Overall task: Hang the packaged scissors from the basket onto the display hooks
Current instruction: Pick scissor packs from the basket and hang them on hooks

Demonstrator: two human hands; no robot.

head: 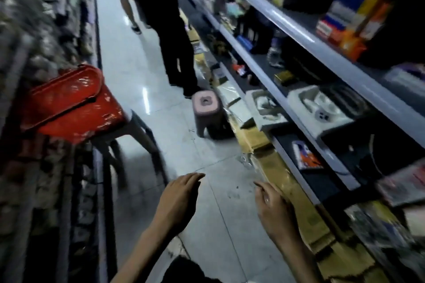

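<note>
Along the left edge of the aisle runs a display wall (34,30) of hanging goods, too blurred to pick out single items. Just beside it the red basket (69,103) sits on the seat of a grey stool (135,131), its handle folded across the top. Its inside shows only glossy red glare, so the packaged scissors cannot be made out there or anywhere else.

The left hand (181,200) hangs over the floor near the bottom edge, palm down, fingers straight and close together, holding nothing. Further up the aisle a person in dark trousers (174,41) stands in the passage, with a small pink stool (205,108) just beside their feet, close to the base of the shelves.

The right hand (273,207) is also empty, its fingers relaxed and slightly spread, over the strip of flattened cardboard (255,138) lying along the foot of the right-hand shelves (299,27). These grey shelves carry white basins (317,108) and coloured boxes (354,23).

The floor (128,64) is pale glossy tile that reflects the lights; the shop is dim.
</note>
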